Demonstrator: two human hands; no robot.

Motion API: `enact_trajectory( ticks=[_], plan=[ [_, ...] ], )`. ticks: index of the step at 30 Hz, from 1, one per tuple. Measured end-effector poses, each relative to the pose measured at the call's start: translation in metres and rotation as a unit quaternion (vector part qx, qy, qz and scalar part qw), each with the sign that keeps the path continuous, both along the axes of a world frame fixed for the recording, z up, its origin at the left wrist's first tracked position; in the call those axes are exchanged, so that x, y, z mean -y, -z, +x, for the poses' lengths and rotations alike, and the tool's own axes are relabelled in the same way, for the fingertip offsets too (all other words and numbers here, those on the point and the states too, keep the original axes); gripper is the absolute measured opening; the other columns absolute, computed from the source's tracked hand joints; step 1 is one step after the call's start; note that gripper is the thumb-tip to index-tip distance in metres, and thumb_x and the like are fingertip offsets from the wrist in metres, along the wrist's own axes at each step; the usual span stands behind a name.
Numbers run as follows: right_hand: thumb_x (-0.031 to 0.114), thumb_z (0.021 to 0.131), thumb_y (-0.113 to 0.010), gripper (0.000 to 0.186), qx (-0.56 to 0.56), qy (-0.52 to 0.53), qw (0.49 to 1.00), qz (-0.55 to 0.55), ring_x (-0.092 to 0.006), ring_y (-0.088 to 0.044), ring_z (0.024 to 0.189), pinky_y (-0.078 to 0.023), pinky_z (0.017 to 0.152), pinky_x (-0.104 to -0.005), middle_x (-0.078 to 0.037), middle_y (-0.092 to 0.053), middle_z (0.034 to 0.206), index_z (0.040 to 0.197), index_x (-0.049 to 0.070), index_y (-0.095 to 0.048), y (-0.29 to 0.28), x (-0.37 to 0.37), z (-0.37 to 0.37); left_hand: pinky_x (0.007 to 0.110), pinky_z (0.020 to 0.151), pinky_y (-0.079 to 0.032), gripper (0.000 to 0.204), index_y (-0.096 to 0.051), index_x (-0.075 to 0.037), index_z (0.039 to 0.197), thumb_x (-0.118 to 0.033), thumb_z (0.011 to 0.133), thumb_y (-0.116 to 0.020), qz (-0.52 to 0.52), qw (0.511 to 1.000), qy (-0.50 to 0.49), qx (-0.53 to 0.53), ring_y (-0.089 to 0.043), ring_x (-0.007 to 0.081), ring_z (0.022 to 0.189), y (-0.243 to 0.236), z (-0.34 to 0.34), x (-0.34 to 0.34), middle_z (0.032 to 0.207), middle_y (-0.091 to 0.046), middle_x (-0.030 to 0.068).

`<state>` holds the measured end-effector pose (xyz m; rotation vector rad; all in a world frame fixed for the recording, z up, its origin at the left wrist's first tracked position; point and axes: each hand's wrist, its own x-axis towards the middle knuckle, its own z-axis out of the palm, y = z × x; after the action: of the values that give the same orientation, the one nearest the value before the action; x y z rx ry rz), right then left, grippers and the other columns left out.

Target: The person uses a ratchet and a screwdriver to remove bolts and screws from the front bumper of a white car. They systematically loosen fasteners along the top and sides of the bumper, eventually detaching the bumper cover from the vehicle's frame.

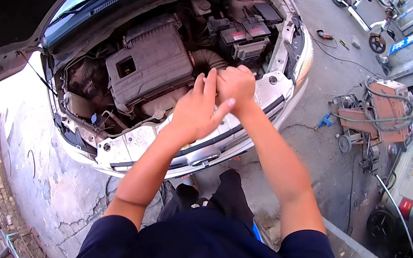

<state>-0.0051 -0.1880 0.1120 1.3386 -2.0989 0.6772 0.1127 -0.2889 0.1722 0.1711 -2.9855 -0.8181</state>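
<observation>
Grey air-filter box [149, 62] is sitting closed; just right of it we are pressing our left hand [195, 113] and right hand [235, 86] together, what they pinch hidden, work unfinished.

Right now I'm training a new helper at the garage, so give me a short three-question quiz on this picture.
1. True or false: the car's hood is shut.
2. Where are the left hand and right hand? A) on a wheel B) together over the front edge of the engine bay C) on the ground
3. What grey boxy part sits just to the left of the hands?

Key:
1. False, it is raised.
2. B.
3. The plastic air filter box. Whether the hands hold anything cannot be told.
</observation>
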Motion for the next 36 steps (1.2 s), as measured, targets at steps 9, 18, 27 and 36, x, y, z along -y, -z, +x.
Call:
enact_trajectory(
  ticks=[9,18,27,36],
  plan=[
    [0.023,0.107,-0.033,0.04,0.493,-0.216,0.719,-0.44,-0.0364,-0.054,0.123,-0.038,0.107,-0.0447,-0.02,-0.059,0.126,0.099,-0.003,-0.063,0.059,-0.018,-0.018,0.049,0.113,-0.027,0.075,-0.024,0.003,0.146,-0.025,0.088,-0.062,0.275,0.946,-0.154,-0.077,-0.028,0.0432,0.139,0.036,0.079,-0.082,0.153,-0.02,0.0301],
    [0.017,0.092,-0.054,0.024,0.827,-0.373,0.413,0.075,-0.0114,-0.053,0.051,-0.047,0.07,-0.0263,-0.004,-0.059,0.062,0.104,-0.003,-0.06,0.006,-0.042,-0.091,0.031,0.076,-0.05,0.03,-0.051,0.0,0.118,-0.016,0.094,-0.056,0.234,0.54,-0.804,-0.085,-0.061,0.0187,0.09,0.235,0.4,-0.062,0.103,-0.06,0.0105],
    [0.005,0.075,-0.06,0.013,0.068,-0.117,0.987,0.092,-0.0231,-0.055,0.065,-0.048,0.093,-0.0425,-0.004,-0.055,0.073,0.086,0.009,-0.064,-0.017,-0.017,-0.038,0.041,0.069,-0.052,0.035,-0.061,0.005,0.107,-0.02,0.082,-0.056,0.098,0.354,-0.912,0.181,-0.064,0.0306,0.077,0.255,0.587,-0.185,0.091,-0.067,0.0196],
    [0.008,0.099,-0.048,0.019,0.356,-0.08,0.852,-0.376,-0.0237,-0.06,0.107,-0.044,0.099,-0.0414,-0.006,-0.066,0.083,0.109,0.004,-0.064,0.037,0.025,0.0,0.028,0.055,-0.046,0.022,-0.053,0.001,0.109,-0.01,0.09,-0.055,0.325,0.465,-0.82,-0.074,-0.059,0.0148,0.073,0.295,0.467,0.0,0.09,-0.06,0.0077]
  ],
)
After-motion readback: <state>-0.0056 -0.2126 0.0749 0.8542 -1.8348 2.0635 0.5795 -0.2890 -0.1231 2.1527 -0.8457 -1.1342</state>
